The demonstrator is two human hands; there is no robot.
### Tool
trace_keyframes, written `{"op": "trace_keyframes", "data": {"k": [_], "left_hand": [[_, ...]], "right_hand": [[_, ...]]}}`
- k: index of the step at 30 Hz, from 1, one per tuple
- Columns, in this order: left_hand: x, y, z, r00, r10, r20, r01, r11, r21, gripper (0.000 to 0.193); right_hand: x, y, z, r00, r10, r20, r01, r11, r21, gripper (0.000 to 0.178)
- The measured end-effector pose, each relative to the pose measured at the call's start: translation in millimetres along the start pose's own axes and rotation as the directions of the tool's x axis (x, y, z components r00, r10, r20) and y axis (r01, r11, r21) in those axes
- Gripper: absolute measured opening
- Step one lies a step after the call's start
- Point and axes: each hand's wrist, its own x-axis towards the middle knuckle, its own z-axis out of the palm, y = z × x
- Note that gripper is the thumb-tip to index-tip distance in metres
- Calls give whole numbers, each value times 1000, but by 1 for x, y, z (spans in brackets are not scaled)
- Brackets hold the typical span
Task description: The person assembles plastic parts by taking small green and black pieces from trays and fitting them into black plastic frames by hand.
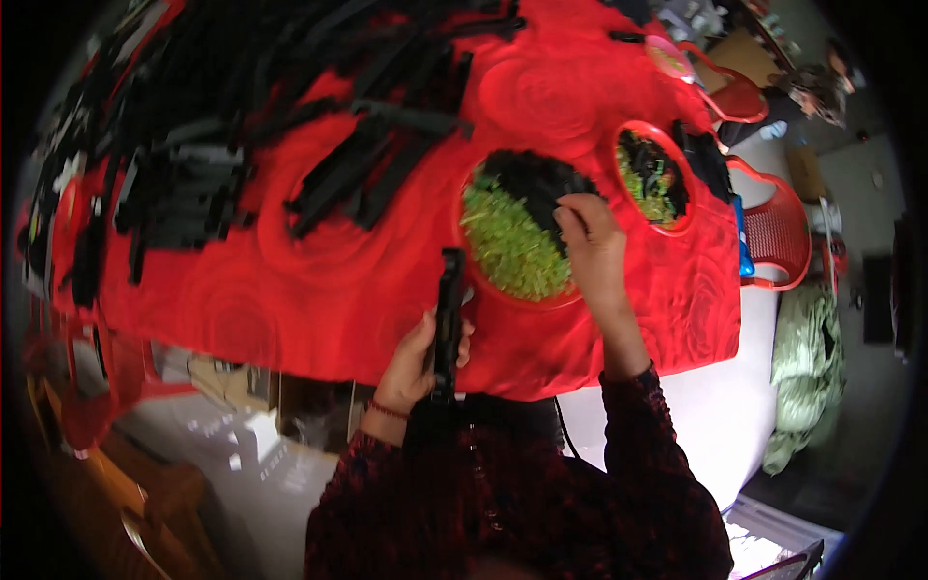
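My left hand is wrapped round a long, narrow black plastic strip, held upright at the table's front edge. To its right is a round red basin. Small light-green pieces fill its near left part, and small black pieces lie at the back and right. My right hand reaches over the basin's right side, fingers pinched together by the black pieces. Whatever sits between those fingertips is too small to make out.
A red rose-patterned cloth covers the table. Many black strips are piled at the back and left. A second red bowl of green and black bits stands to the right. Beyond are red chairs and a person.
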Motion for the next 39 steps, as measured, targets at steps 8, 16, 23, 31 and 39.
{"op": "trace_keyframes", "data": {"k": [8, 16, 23, 31, 39], "left_hand": [[5, 10, 9, 996, -14, 89, 18, 998, -55, 47], [2, 5, 2, 993, -25, 115, 34, 997, -75, 45], [1, 2, -3, 998, -7, 68, 14, 996, -90, 39], [1, 3, 2, 998, -10, 58, 14, 997, -74, 37], [2, 3, 0, 998, 14, 61, -10, 998, -59, 37]], "right_hand": [[-30, -54, -4, 810, 209, 549, -489, 758, 433, 12], [-38, -74, 12, 734, 77, 675, -403, 849, 341, 13], [-39, -89, 22, 708, -45, 705, -204, 942, 265, 14], [-59, -80, 37, 699, 193, 689, -530, 786, 318, 10], [-72, -88, 48, 897, 47, 440, -205, 925, 319, 4]]}}
